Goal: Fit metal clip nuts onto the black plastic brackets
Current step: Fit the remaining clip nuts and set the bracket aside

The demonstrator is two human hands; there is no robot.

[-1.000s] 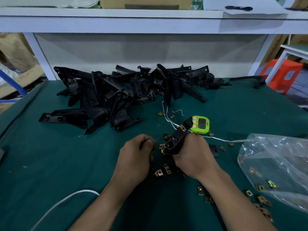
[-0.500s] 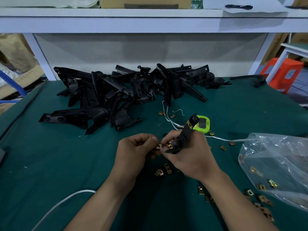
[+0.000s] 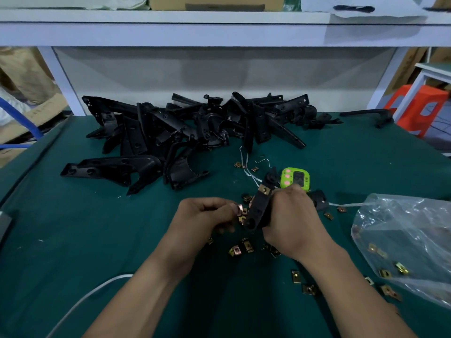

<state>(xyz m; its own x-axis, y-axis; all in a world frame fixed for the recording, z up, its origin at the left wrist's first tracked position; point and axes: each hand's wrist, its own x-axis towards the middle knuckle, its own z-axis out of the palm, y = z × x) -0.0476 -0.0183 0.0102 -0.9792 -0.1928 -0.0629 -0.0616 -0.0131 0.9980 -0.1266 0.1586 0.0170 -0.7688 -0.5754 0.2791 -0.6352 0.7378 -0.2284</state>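
Where the worktop [image 3: 73, 240] runs nearest the person, a white cord [image 3: 80, 301] curves off to the left of the left forearm. Loose clip nuts [image 3: 240, 248] lie scattered just below both sets of fingers. A clear plastic bag [image 3: 402, 240] holding more of them sits well to the right of the right hand [image 3: 292, 223].

That hand's fingers are curled tight round a black bracket [image 3: 257, 212], held tilted with its upper end leaning away. One fitted clip nut [image 3: 266, 190] shows on it just above the thumb. The left hand [image 3: 207, 218] pinches a single clip nut [image 3: 240, 210] at its fingertips, right beside the bracket's lower end.

A second ago those fingers stood a little apart from the bracket. Half a second ago they had closed in on it, and they stay there now. Meanwhile the bracket has swung slightly more upright, off the green timer [image 3: 295, 179] just beyond the right fingers.

Farther off lies a pile of black brackets [image 3: 195, 132], under a white shelf [image 3: 219, 32].
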